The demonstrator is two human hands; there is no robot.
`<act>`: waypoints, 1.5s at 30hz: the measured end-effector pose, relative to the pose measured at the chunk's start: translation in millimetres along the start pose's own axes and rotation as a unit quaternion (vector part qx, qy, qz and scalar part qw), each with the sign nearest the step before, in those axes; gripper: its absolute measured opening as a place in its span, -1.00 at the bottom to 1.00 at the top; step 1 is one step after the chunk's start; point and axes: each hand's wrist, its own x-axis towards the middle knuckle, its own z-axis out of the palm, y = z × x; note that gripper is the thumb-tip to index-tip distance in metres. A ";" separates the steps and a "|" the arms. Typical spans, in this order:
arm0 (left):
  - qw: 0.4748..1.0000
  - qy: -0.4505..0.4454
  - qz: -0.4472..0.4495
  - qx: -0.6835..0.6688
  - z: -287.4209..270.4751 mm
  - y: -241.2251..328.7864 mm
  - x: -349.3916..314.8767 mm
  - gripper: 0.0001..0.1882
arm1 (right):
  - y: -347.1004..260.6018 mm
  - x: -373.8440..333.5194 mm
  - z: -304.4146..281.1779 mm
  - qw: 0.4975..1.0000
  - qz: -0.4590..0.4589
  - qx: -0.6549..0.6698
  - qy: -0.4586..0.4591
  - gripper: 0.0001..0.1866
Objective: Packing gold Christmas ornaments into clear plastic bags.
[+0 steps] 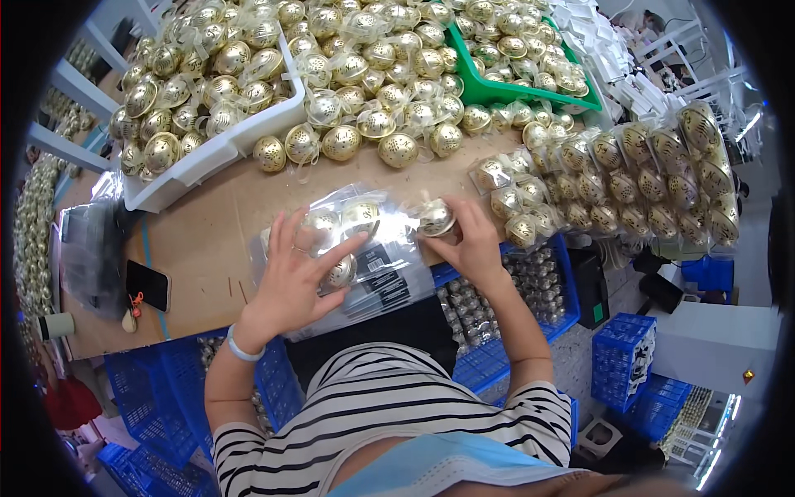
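Note:
A clear plastic bag (406,248) with dark printing lies flat on the table before me. Several gold ball ornaments sit in or on it, among them one ball (361,217) near its far edge; I cannot tell whether each is inside the film. My left hand (290,269) rests over the bag with fingers spread, partly covering a lower ball (339,272). At the bag's right side, my right hand (472,244) grips another gold ball ornament (436,217) between thumb and fingers.
Gold balls fill a white bin (224,161) at the far left and a green bin (522,91) at the far right, with a heap between them. Packed balls (638,182) stand at right. A phone (149,286) lies left. Blue crates (517,306) sit below the table edge.

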 end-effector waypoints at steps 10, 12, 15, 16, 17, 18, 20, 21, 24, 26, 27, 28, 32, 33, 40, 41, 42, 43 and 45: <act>0.998 -0.045 -0.026 -0.033 -9.3 -3.8 8.9 -0.10 | -1.3 15.9 7.8 0.786 0.085 0.532 -0.304 -0.43; 0.999 -0.024 -0.019 -0.038 -8.0 -3.1 8.9 -0.10 | 0.2 17.4 9.6 0.794 0.063 0.513 -0.321 -0.50; 1.000 -0.016 -0.008 0.008 -7.5 -0.7 8.8 -0.11 | -10.5 17.6 21.9 0.852 0.004 0.446 -0.274 -0.53; 1.000 -0.002 -0.005 0.012 -7.4 -2.0 6.5 -0.11 | -14.2 22.5 22.9 0.856 -0.021 0.445 -0.262 -0.53; 1.000 0.013 -0.001 0.016 -6.8 -2.4 4.3 -0.11 | -18.0 26.9 21.2 0.861 -0.046 0.442 -0.248 -0.54; 1.000 0.014 0.005 0.021 -4.3 -1.0 0.9 -0.11 | -22.8 27.4 14.7 0.863 -0.049 0.442 -0.241 -0.54; 0.980 0.199 -0.028 -0.005 4.7 3.7 -13.5 -0.08 | -45.4 30.8 -8.7 0.904 -0.063 0.411 -0.103 -0.62; 0.961 0.275 -0.030 0.026 13.3 6.3 -17.2 0.20 | -52.9 34.0 -19.0 0.928 -0.151 0.338 -0.034 -0.58; 0.875 0.456 -0.126 -0.104 49.5 29.4 -17.3 0.48 | -96.5 45.9 -28.2 0.933 -0.329 0.112 0.091 -0.49; 0.883 0.435 -0.155 -0.089 53.9 36.1 -24.1 0.59 | -92.2 41.4 -9.8 0.930 -0.352 0.064 0.081 -0.44; 0.864 0.449 -0.139 -0.179 57.6 32.6 -29.3 0.53 | -89.6 39.6 -1.2 0.930 -0.346 0.106 0.068 -0.45; 0.837 0.460 -0.126 -0.268 57.7 32.0 -31.4 0.47 | -90.9 37.5 1.1 0.926 -0.342 0.149 0.050 -0.46; 0.894 0.372 0.045 -0.244 22.4 -7.3 -27.1 0.06 | -94.1 32.8 -3.7 0.925 -0.360 0.100 0.060 -0.49; 0.892 0.359 0.073 -0.264 21.1 -16.8 -26.5 -0.11 | -95.0 31.8 -5.4 0.924 -0.367 0.082 0.064 -0.50; 0.815 0.350 0.116 -0.447 33.1 -14.9 -23.3 -0.50 | -152.5 81.0 -60.7 0.961 -0.239 0.141 -0.018 -0.56; 0.826 0.343 0.135 -0.426 28.4 -10.7 -23.3 -0.54 | -159.2 90.2 -67.9 0.961 -0.237 0.140 -0.014 -0.56; 0.837 0.335 0.154 -0.404 23.8 -6.6 -23.5 -0.59 | -163.9 98.7 -74.2 0.953 -0.289 0.029 -0.083 -0.57; 0.833 0.338 0.166 -0.405 20.7 -4.6 -20.3 -0.60 | -166.7 105.4 -77.9 0.927 -0.333 -0.084 -0.151 -0.57; 0.839 0.343 0.164 -0.390 17.9 -1.7 -18.3 -0.60 | -176.5 110.8 -77.0 0.922 -0.344 -0.125 -0.124 -0.59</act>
